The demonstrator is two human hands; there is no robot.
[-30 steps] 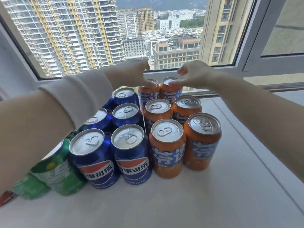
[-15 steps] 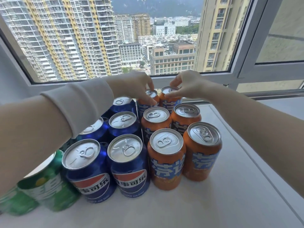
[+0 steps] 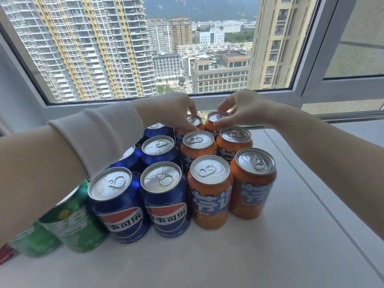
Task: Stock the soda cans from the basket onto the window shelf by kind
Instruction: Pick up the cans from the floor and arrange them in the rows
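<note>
Left hand (image 3: pixel 174 110): fingertips curled down over the rim of the rear-left orange can (image 3: pixel 195 120), pinching it at the top. Right hand (image 3: pixel 249 109): likewise closed narrowly on the lid edge of the rear-right orange can (image 3: pixel 218 117). A second ago both hands hovered with looser fingers above this pair; they have since settled onto the rims, and the two cans appear seated upright at the back, close under the window frame (image 3: pixel 207 100). The other orange cans (image 3: pixel 209 194) stand in two pairs in front of them, packed close together. To their left stand the blue cans (image 3: pixel 166 204), then the green cans (image 3: pixel 76 223), partly hidden by the left forearm. All stand on the white window shelf (image 3: pixel 280 256). The orange group looks complete, probably awaiting release; the basket is out of view.
</note>
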